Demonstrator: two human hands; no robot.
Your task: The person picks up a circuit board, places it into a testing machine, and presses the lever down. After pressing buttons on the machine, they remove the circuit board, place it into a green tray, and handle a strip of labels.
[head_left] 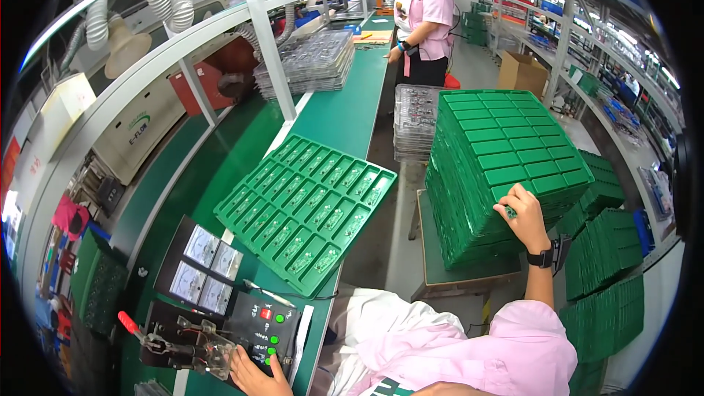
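Observation:
My left hand lies at the lower edge with fingers stretched out. Its fingertips are by the clear plate of a toggle-clamp test fixture, and the thumb is at the lower green buttons of a black control box. The clamp's red handle sticks up to the left. My right hand is closed on a small green circuit board, mostly hidden by the fingers. It is over the near edge of a tall stack of green trays. A green compartment tray with small circuit boards lies tilted on the bench.
Four-dial meter panel stands behind the control box; a pen lies near it. Clear plastic trays are piled farther along the green bench. A person in pink stands at its far end. More green trays stand right.

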